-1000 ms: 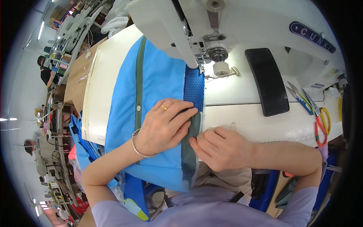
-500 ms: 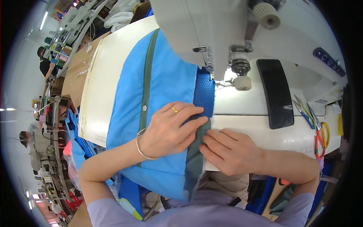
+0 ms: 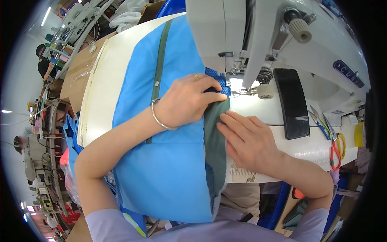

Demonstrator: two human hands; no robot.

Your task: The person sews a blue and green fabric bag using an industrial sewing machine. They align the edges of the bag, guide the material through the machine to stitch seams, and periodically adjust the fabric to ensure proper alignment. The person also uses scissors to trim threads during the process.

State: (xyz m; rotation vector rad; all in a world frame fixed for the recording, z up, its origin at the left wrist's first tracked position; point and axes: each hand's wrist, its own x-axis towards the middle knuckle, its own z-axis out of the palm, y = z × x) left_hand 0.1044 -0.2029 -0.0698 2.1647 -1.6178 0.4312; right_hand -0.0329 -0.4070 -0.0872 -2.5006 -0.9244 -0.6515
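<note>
A large light-blue fabric piece (image 3: 169, 177) with a dark green band (image 3: 162, 52) lies across the sewing table. Along its right edge runs a grey-green fabric strip (image 3: 215, 141); blue mesh (image 3: 224, 86) shows at the needle end. My left hand (image 3: 189, 99), wearing a ring and a bangle, is closed on the edge where mesh and strip meet, thumb and index finger just short of the presser foot (image 3: 228, 82). Fingers stretched, my right hand (image 3: 250, 137) rests at the strip's right edge; its thumb is hidden. The sewing machine (image 3: 209, 36) stands over the far end.
Right of the needle lies a black phone (image 3: 291, 103), then blue-handled snips (image 3: 320, 123) and red-and-yellow scissors (image 3: 335, 147). A cardboard sheet (image 3: 76, 76) adjoins the table's left side. Farther left, another person (image 3: 45, 64) sits among more machines.
Both hands have moved away from me toward the needle, carrying the fabric along. Less blue mesh shows between my left hand and the presser foot.
</note>
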